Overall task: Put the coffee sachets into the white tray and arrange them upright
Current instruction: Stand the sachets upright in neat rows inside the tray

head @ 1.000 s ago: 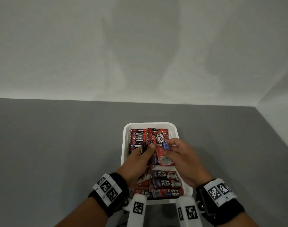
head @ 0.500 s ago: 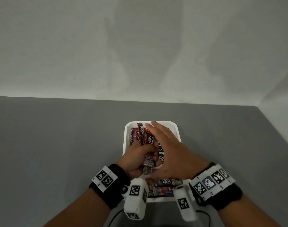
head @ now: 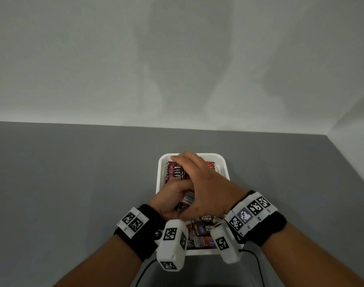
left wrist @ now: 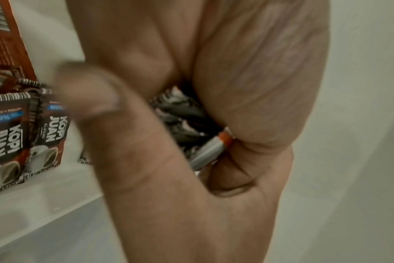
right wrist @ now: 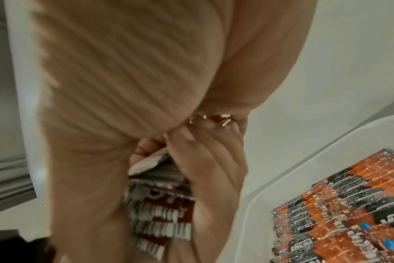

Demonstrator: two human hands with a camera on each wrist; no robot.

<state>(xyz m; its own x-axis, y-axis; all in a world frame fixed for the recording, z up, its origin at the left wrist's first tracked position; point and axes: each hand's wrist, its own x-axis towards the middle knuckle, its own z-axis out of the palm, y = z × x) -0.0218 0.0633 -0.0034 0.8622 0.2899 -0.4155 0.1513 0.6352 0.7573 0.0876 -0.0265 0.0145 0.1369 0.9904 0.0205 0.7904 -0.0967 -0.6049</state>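
Curled around a small bundle of coffee sachets (head: pixel 188 198), the left hand (head: pixel 173 200) grips them edge-on over the middle of the white tray (head: pixel 161 168), likely so they can drop in standing rather than flat. From the left wrist view the thumb crosses in front of the bundle and the fingers wrap behind it, pinching the crimped ends together; that keeps the packets aligned as one block.

Over it reaches the right hand (head: pixel 204 183), fingers straight and laid flat on top of the upright row (head: pixel 174 170) packed against the far end of the tray. Pressing there probably holds those standing sachets back against the far wall and keeps a gap free for the bundle; it grips nothing that the views show.

At the near end of the tray, between the two wrists, loose sachets (head: pixel 205 226) lie flat with their labels facing up, so part of the arranging is not yet done. Around the tray lies a grey tabletop (head: pixel 73 183), with a pale wall (head: pixel 177 59) behind.
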